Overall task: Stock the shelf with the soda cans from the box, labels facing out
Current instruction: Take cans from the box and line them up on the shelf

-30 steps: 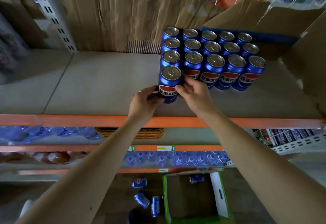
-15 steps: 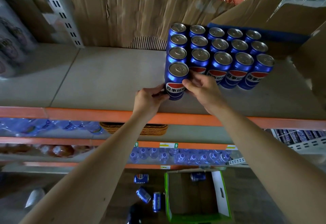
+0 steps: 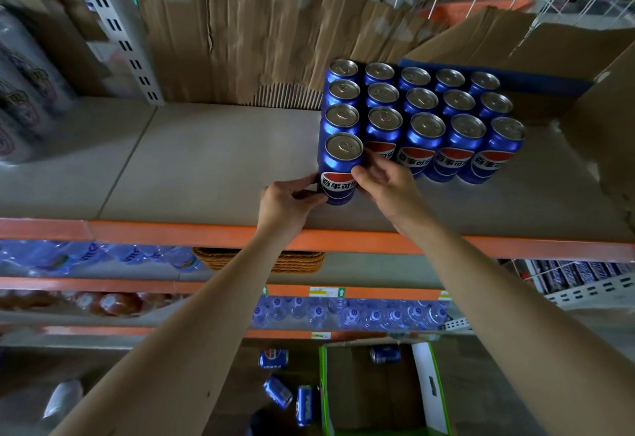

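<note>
Head view: left hand (image 3: 287,200) and right hand (image 3: 385,179) both gripped the front blue Pepsi can (image 3: 339,169), upright on the shelf (image 3: 206,167), label outward.

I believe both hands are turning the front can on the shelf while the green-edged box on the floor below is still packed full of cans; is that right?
Not quite: the head view shows the green-edged box nearly empty, with one can visible inside. The rest holds: the left hand and right hand hold the front can on the shelf.

A blue soda can (image 3: 340,167) stands upright on the shelf (image 3: 206,167), label outward, touching the can block (image 3: 426,116).
</note>
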